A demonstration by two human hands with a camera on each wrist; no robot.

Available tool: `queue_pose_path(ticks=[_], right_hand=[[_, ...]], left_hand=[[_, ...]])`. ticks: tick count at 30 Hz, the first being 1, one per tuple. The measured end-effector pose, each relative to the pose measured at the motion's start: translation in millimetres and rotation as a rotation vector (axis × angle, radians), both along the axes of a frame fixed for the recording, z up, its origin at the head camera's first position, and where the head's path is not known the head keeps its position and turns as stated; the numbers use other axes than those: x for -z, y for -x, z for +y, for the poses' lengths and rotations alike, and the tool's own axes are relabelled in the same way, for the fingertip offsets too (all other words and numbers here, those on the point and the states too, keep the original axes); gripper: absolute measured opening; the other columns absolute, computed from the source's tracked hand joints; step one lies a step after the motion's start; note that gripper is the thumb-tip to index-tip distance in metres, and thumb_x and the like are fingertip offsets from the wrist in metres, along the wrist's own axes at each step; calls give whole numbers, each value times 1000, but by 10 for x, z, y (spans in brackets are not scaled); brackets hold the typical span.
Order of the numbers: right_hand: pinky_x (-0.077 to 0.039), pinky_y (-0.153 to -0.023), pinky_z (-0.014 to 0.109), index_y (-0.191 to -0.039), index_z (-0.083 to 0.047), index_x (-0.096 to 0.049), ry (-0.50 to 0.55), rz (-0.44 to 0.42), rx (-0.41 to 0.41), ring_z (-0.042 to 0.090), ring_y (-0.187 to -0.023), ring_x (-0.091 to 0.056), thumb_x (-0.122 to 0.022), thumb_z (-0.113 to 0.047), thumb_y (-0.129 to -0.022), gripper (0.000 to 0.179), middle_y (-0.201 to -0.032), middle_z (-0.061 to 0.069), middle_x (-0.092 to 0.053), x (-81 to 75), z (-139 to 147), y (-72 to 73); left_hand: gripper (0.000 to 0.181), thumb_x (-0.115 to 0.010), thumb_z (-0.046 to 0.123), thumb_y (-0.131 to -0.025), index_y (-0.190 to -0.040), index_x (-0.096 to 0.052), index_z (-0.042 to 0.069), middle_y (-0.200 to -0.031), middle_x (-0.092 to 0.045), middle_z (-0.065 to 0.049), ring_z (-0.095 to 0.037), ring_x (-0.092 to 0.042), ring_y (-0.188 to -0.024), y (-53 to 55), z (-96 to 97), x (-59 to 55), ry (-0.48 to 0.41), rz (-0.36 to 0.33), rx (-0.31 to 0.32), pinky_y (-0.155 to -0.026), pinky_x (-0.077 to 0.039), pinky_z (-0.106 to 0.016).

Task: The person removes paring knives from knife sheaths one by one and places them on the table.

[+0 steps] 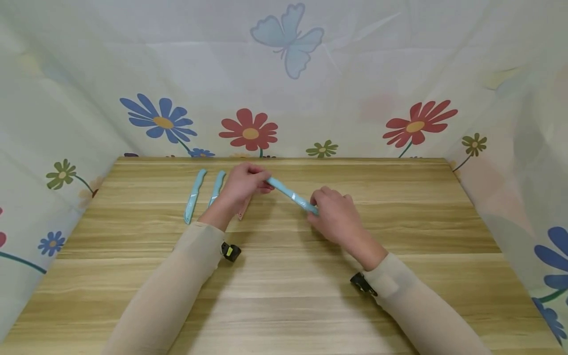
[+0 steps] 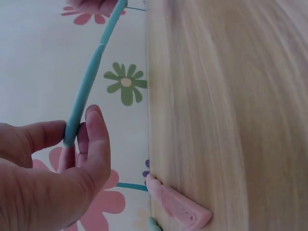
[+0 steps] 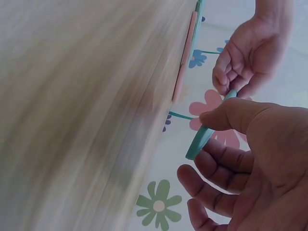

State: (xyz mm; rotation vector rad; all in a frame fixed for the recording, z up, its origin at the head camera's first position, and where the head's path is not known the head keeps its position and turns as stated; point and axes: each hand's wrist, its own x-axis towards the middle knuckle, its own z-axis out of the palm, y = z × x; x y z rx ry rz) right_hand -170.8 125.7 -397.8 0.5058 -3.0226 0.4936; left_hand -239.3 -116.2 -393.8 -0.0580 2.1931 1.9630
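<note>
Both hands hold a light-blue sheathed fruit knife (image 1: 286,190) in the air above the table. My left hand (image 1: 244,185) pinches the handle end between thumb and fingers. At the sheath end, my right hand (image 1: 337,214) grips with thumb and index finger, its other fingers loosely bent in the right wrist view. The knife slants down toward the right hand in the head view. Partly hidden behind the left hand lies a pink sheathed knife (image 2: 180,207). Left of it, two more light-blue knives (image 1: 194,197) lie side by side, one partly covered by the left hand.
The wood-grain table (image 1: 284,296) reaches back to a white curtain (image 1: 355,64) printed with flowers and a butterfly. Similar cloth hangs along both sides. Black wrist straps (image 1: 230,251) sit on the sleeves.
</note>
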Motion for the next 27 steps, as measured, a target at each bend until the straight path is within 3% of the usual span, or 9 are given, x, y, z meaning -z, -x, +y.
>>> queue_pose_path(ticks=[6,12,18,22,27], right_hand=[[-52,-74,46,-107,-7,-73,24,58,-26,23,-88,-64,-80,-20,-91,21,-97,3,-66,20,66,28],[-54,-74,46,-109,-6,-73,35,129,-51,24,-88,-65,-80,-17,-91,22,-98,4,-68,39,132,31],[-53,-79,48,-112,-7,-74,47,149,-69,25,-92,-65,-81,-18,-92,23,-101,4,-69,36,175,18],[-53,-83,49,-112,-6,-74,54,179,-101,26,-96,-65,-81,-17,-93,23,-104,5,-69,41,222,29],[-54,-87,46,-111,-4,-73,95,216,-174,26,-98,-64,-81,-13,-93,22,-104,7,-68,48,288,54]], left_hand=[[43,-64,12,-107,-141,-49,-10,-123,-60,-22,-27,-74,-98,-98,-33,-14,-169,-74,-18,-93,-60,-41],[47,-67,17,-107,-139,-50,-12,-132,-59,-23,-27,-73,-101,-196,-46,-8,-245,-106,-36,-92,-60,-37],[36,-66,14,-106,-130,-52,-10,-130,-60,-25,-25,-74,-100,-330,-74,-1,-301,-133,-48,-92,-60,-36],[41,-64,12,-107,-136,-47,-12,-141,-57,-26,-23,-74,-98,-411,-91,8,-349,-143,-34,-94,-59,-36],[34,-63,11,-107,-131,-49,-9,-168,-39,-4,-22,-73,-98,-471,-109,42,-379,-154,-22,-95,-58,-35]])
